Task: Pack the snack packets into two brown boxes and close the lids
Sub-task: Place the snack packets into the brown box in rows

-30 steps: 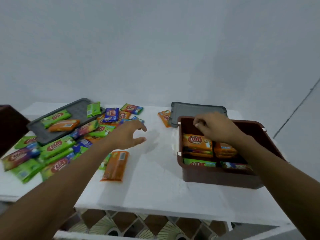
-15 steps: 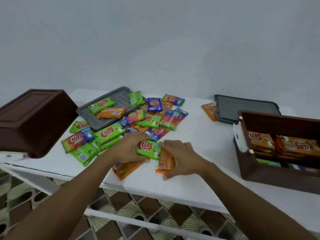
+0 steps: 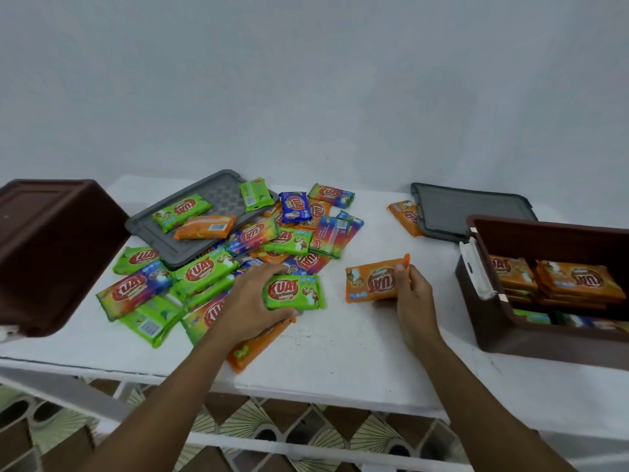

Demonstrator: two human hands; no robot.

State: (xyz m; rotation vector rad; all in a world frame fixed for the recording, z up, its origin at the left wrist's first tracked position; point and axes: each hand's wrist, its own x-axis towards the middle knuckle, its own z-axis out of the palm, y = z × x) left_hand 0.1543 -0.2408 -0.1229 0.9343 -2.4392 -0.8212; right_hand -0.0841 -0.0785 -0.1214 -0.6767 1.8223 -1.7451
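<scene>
Right grip (image 3: 410, 294) clasps orange packet (image 3: 372, 281); left grip (image 3: 253, 301) clasps green packet (image 3: 294, 291).

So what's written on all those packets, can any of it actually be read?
"KUAT": green packet in the left hand.
"KUAT": green packet in the pile.
"KUAT", upside down: orange packet in the right hand.
"KUAT", upside down: orange packets in the brown box.
Small print under the logos, and barcodes: too blurred to read.
</scene>
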